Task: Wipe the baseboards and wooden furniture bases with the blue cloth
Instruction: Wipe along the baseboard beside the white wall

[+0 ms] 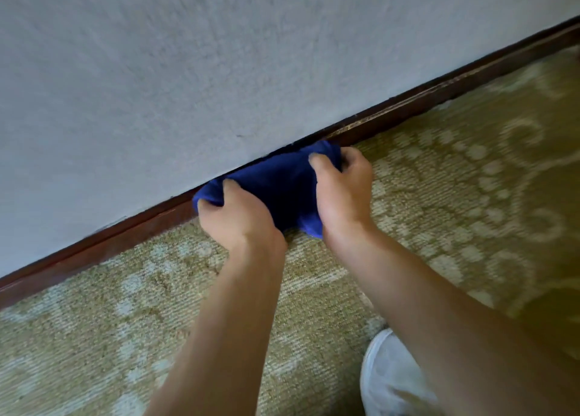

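Wiping baseboard (439,97) | blue cloth (279,186) bunched against the wood where wall meets carpet (439,196) | left hand (235,214) and right hand (343,189) both gripped on cloth ends | pressure best kept even, cloth drawn along the top edge.

A pale grey wall (194,70) with a fine, rough texture fills the upper left half of the view, its lower edge running on a slant from the left edge up to the top right corner. A small dark mark (240,135) shows on it low down, near the middle. Below, the carpet (131,305) covers the floor: olive-tan pile with a woven pattern of paler, grey-green curls and dotted arcs, most distinct toward the right edge. At the bottom edge, right of centre, a white shoe (389,375) rests on the carpet, its toe pointing up toward the wall.
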A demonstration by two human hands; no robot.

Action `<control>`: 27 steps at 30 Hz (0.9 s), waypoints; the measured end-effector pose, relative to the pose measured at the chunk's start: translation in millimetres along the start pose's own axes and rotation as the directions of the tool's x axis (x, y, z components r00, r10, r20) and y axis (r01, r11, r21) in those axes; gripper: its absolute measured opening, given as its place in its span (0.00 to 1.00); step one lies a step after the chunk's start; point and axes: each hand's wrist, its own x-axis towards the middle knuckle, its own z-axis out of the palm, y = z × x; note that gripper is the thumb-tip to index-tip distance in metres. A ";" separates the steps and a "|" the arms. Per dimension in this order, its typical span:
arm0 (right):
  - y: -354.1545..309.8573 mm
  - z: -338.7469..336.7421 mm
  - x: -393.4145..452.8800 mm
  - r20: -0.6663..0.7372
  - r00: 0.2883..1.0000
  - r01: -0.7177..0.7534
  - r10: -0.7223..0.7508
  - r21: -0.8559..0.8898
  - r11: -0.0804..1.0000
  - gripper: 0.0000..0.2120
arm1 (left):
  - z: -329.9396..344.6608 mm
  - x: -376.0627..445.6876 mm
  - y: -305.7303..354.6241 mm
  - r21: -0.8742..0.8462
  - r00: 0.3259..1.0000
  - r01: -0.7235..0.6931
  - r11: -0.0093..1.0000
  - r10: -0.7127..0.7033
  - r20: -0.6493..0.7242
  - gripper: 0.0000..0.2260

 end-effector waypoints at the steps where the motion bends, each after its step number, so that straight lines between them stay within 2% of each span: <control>1: -2.7 -9.1 10.2 -0.047 0.999 0.000 0.000 0.002 1.000 0.04 | 13.9 -9.3 -6.1 -0.001 1.000 0.000 1.000 0.000 0.030 0.04; 4: -20.2 -41.3 54.6 -0.222 0.970 0.092 -0.100 -0.048 0.995 0.02 | 59.8 -42.6 -18.6 -0.008 0.989 0.052 0.999 -0.050 0.138 0.04; 7: -43.3 -58.1 96.1 -0.364 0.915 0.137 -0.171 -0.116 0.984 0.05 | 85.6 -57.0 -25.3 0.031 0.934 0.194 0.981 -0.194 0.301 0.14; 10: -44.4 -46.5 100.0 -0.433 0.885 0.129 -0.172 -0.127 0.984 0.11 | 80.7 -54.4 -32.2 0.032 0.915 0.228 0.973 -0.225 0.335 0.14; 13: -27.2 -19.9 62.4 -0.374 0.900 0.169 -0.223 -0.173 0.970 0.09 | 55.5 -31.5 -38.2 -0.093 0.952 0.216 0.972 -0.189 0.241 0.04; 14: -20.3 -12.5 47.1 -0.315 0.915 0.198 -0.251 -0.193 0.961 0.08 | 48.0 -21.5 -39.9 -0.157 0.963 0.210 0.965 -0.177 0.203 0.09; 16: -11.1 -4.6 21.5 -0.148 0.946 0.251 -0.287 -0.222 0.942 0.06 | 35.6 -4.7 -50.1 -0.207 0.976 0.193 0.959 -0.167 0.137 0.26; 17: -8.8 -5.2 16.0 -0.072 0.953 0.272 -0.294 -0.224 0.936 0.06 | 31.1 0.7 -55.4 -0.194 0.980 0.186 0.963 -0.167 0.111 0.29; 19: -8.7 -13.7 25.4 -0.008 0.954 0.289 -0.301 -0.249 0.924 0.06 | 32.9 -4.8 -58.4 -0.159 0.980 0.174 0.972 -0.156 0.121 0.20; 20: -11.2 -20.7 36.3 -0.034 0.953 0.284 -0.301 -0.249 0.926 0.07 | 38.9 -8.7 -59.1 -0.147 0.971 0.202 0.968 -0.179 0.155 0.17; 22: -21.4 -36.2 66.9 -0.194 0.949 0.214 -0.248 -0.179 0.960 0.08 | 55.1 -21.8 -57.1 -0.046 0.937 0.254 0.966 -0.234 0.260 0.17; 24: -34.8 -51.0 98.5 -0.345 0.925 0.131 -0.156 -0.096 0.987 0.06 | 68.5 -31.3 -52.9 0.108 0.876 0.250 0.962 -0.272 0.399 0.18; 26: -45.1 -58.4 114.9 -0.411 0.909 0.063 -0.070 -0.030 0.998 0.07 | 78.2 -41.6 -48.3 0.147 0.860 0.226 0.963 -0.268 0.434 0.12; 27: -46.2 -56.6 115.0 -0.424 0.904 0.053 -0.059 -0.025 0.998 0.08 | 80.9 -46.4 -47.7 0.141 0.880 0.204 0.969 -0.245 0.407 0.08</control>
